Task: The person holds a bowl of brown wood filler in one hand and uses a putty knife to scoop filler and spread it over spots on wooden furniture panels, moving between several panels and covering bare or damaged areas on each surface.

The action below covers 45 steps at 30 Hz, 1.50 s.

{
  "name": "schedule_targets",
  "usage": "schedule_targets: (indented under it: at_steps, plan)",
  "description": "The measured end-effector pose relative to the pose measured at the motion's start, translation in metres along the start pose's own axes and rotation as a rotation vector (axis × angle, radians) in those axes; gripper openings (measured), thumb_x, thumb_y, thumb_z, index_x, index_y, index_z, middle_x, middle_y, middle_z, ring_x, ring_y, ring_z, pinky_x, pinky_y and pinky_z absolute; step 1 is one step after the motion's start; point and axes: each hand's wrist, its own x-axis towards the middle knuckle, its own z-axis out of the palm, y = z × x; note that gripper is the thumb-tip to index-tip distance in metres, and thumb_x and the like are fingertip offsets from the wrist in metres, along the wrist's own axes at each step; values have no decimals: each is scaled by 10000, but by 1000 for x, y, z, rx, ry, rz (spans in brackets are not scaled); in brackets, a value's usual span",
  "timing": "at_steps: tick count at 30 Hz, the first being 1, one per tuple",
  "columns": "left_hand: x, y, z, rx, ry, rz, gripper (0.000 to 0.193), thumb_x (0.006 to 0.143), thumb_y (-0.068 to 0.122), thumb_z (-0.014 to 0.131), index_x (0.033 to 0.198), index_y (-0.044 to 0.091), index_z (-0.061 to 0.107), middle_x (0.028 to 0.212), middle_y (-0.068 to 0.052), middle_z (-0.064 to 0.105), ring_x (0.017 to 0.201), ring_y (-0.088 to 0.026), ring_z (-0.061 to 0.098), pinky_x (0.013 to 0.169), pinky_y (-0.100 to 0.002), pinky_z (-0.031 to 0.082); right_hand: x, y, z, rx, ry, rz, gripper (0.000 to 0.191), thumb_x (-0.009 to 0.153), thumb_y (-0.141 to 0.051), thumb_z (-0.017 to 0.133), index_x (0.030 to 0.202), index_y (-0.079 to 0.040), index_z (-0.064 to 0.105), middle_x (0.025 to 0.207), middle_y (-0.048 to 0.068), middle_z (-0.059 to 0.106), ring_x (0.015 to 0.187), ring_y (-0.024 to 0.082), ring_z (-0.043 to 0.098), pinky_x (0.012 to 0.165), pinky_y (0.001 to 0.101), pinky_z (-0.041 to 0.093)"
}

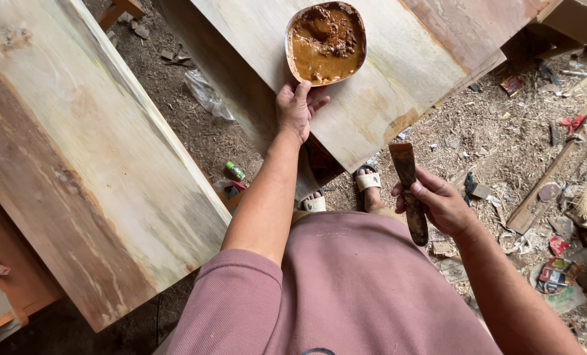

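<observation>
Two big pale wooden panels fill the frame: one wooden panel (90, 171) slants across the left half, and a second panel (385, 72) runs across the upper middle to the upper right, with sawdust-strewn ground (497, 138) between and around them. On that second panel, at the top centre, sits a shallow bowl (326, 43) filled with wet brown paste. Loaded like this it is probably fairly heavy for its size and ready to slop, and its rim looks smeared and likely slippery, so a grip low on the near edge with the bowl kept level seems the safest hold. The left hand (298, 105) lies just below the bowl, thumb and fingers spread loosely, their tips touching or nearly touching the near rim; nothing is clasped yet. At centre right the right hand (438, 200) is clenched around the dark handle of a putty knife (408, 187), its flat paste-caked blade pointing up toward the panel edge. The blade looks stiff and light, and its handle is the clean place to hold. Sandalled feet (369, 184) show below the panel edge, and a small green-capped bottle (235, 171) lies on the ground at centre left.
</observation>
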Motion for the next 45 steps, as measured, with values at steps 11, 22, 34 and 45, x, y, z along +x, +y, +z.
schedule_targets:
  at_steps: [11, 22, 34, 45]
  plan:
    - [2, 1, 0, -9, -20, -9, 331, 965, 178, 658, 1210, 3, 521, 1181, -156, 674, 999, -296, 737, 754, -427, 661, 24, -31, -7, -122, 47, -82, 668, 1010, -240, 580, 1633, -115, 372, 1097, 140, 690, 904, 249, 697, 809, 448, 603]
    - [2, -2, -4, -15, -21, -6, 336, 972, 187, 661, 1207, -14, 530, 1180, -156, 674, 1007, -295, 739, 763, -431, 670, 26, -36, -13, -434, 289, 4, 687, 993, -139, 523, 1647, -228, 335, 1093, 102, 705, 900, 220, 707, 850, 423, 605]
    - [5, -6, -7, 1, -14, -17, 355, 963, 197, 671, 1218, -8, 533, 1173, -152, 678, 998, -283, 733, 748, -418, 668, 21, -43, 50, -1686, 357, 120, 462, 1075, -174, 505, 1534, -132, 472, 890, 161, 678, 677, 241, 657, 546, 397, 589]
    - [1, 1, 1, 14, -5, -11, 336, 955, 186, 670, 1195, -6, 535, 1151, -160, 684, 966, -288, 746, 740, -420, 676, 73, -112, 52, -1446, 562, 271, 376, 996, -252, 615, 1358, -149, 640, 954, 233, 740, 790, 315, 733, 752, 474, 586]
